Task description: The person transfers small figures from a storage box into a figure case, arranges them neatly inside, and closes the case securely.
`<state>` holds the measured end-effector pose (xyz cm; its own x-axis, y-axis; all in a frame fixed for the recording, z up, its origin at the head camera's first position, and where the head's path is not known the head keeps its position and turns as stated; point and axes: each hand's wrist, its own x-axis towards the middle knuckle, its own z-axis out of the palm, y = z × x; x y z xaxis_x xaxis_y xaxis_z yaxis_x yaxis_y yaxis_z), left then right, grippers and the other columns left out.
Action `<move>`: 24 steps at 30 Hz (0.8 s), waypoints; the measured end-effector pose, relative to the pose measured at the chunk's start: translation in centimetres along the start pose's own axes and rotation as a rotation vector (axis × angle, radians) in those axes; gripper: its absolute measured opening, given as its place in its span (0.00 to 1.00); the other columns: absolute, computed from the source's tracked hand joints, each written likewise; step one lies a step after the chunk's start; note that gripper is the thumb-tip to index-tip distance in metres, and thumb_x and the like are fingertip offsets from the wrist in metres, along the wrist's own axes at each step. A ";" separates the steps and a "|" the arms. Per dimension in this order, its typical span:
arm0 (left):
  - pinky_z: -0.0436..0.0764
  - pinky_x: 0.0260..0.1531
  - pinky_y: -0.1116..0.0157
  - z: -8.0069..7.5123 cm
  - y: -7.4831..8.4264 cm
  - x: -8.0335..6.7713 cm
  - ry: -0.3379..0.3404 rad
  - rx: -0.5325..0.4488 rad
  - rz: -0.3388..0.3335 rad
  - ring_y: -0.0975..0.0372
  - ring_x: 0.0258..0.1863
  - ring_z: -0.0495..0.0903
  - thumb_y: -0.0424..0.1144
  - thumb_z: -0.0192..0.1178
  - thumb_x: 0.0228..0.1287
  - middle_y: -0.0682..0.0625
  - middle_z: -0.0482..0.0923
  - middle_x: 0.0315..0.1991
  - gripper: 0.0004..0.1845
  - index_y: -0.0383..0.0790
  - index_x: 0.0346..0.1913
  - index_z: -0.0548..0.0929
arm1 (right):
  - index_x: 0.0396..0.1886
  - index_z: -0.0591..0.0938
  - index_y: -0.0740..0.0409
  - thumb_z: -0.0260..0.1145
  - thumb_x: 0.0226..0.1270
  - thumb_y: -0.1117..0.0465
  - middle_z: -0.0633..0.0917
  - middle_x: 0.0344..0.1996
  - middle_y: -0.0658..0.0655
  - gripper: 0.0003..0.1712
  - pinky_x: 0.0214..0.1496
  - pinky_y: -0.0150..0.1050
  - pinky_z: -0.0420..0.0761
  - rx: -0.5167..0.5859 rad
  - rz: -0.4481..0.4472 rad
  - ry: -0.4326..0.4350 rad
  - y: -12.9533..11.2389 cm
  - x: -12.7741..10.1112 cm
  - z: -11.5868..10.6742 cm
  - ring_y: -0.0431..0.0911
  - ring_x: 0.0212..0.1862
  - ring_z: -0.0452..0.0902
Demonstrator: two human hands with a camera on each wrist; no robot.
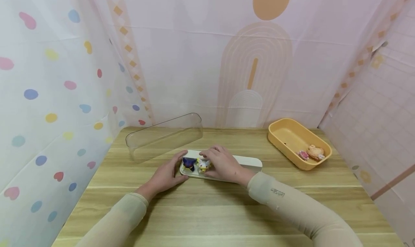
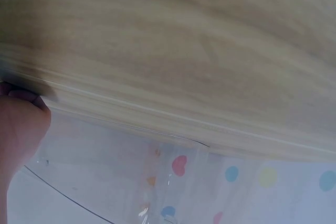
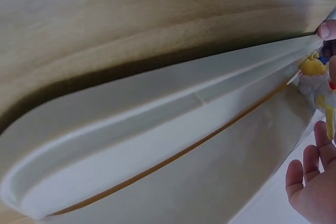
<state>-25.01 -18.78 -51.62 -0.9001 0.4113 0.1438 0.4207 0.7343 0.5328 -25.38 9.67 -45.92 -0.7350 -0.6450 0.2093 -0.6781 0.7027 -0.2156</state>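
A long white tray (image 1: 251,162) lies in the middle of the wooden table (image 1: 207,211). At its left end stand a purple figure (image 1: 189,163) and a white and yellow figure (image 1: 203,165). My left hand (image 1: 168,173) holds the tray's left end, thumb on the far side and fingers on the near side. My right hand (image 1: 220,162) is curled over the white and yellow figure and pinches it. The right wrist view shows the tray (image 3: 157,129) close up, with the figure (image 3: 315,80) at the far right between my fingers (image 3: 310,182). The left wrist view is blurred, with my hand (image 2: 21,129) at the left edge.
A clear plastic cover (image 1: 163,136) lies on its side at the back left of the table. At the back right stands a yellow tub (image 1: 285,135) with two pink figures (image 1: 311,152) in it. Patterned curtains enclose the table on three sides.
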 end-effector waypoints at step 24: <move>0.74 0.34 0.60 -1.1 -0.5 -0.7 0.017 -0.004 -0.017 0.65 0.21 0.66 0.47 0.78 0.64 0.39 0.74 0.76 0.54 0.57 0.86 0.55 | 0.72 0.74 0.70 0.60 0.83 0.50 0.83 0.64 0.76 0.31 0.67 0.68 0.77 0.027 0.566 0.087 16.0 -9.5 -15.7 0.72 0.64 0.79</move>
<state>-24.74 -19.98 -51.02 -0.9087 0.3901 0.1488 0.4053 0.7384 0.5389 -29.13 31.73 -36.36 -0.9810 -0.1427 0.1314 -0.1799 0.9228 -0.3406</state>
